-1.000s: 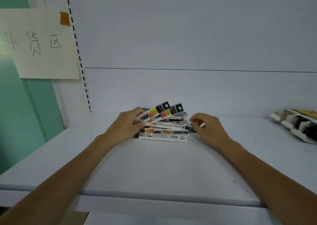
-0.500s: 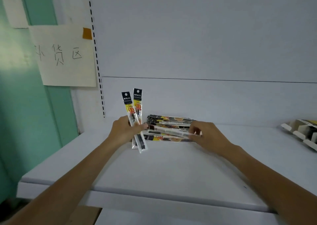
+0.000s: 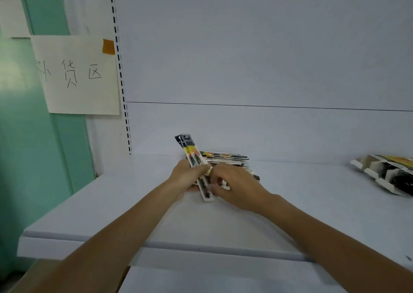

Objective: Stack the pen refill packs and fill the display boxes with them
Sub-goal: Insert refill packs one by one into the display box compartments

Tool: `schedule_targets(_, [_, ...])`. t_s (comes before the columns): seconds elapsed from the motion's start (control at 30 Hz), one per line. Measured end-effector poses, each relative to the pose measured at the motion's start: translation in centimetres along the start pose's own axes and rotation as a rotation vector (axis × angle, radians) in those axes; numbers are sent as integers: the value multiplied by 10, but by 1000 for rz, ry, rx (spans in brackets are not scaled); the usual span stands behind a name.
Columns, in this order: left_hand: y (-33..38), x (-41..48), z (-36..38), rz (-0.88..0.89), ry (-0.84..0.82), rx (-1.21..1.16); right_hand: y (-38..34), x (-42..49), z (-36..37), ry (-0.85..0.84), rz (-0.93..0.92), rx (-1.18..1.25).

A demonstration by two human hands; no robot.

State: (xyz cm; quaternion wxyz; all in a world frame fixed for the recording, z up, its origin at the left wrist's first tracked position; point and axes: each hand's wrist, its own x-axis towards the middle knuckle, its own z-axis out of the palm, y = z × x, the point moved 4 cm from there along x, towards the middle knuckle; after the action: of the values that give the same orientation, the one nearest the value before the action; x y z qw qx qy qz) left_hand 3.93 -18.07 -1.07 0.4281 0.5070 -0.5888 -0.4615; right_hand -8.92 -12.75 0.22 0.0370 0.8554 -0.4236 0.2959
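Observation:
A pile of pen refill packs lies on the white shelf against the back wall. My left hand grips two or three packs held nearly upright, their black tops pointing up and left. My right hand is close beside it, its fingers curled on the lower ends of the held packs and on another pack off the pile; blur hides the exact grip. A cardboard display box lies tilted at the far right of the shelf, away from both hands.
A paper sign with handwritten characters is taped to the wall at the left, beside a green wall. The shelf's front edge runs below my forearms. A slotted upright rises at the back left.
My left hand turned its packs from lying flat to nearly upright. My right hand moved left from the pile's right end and now meets the left hand at the held packs.

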Motion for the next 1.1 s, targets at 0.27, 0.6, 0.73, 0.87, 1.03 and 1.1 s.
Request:
schedule_targets(0.27, [12,-6,15,187,78,37,7,-13,-7,-124,342,164])
schedule_targets(0.6, [28,-39,36,146,-253,461,27,-20,-34,-53,449,-87])
schedule_targets(0.73, [50,-53,38,528,-147,678,37,-30,-41,-116,494,-184])
schedule_targets(0.87, [54,-48,42,851,20,1223,36,-37,-42,-167,441,-238])
schedule_targets(1.03, [34,-38,44,790,-20,1397,33,-38,-55,-64,375,-123])
schedule_targets(1.1, [31,-40,46,754,-59,1330,37,-42,-60,-18,359,-90])
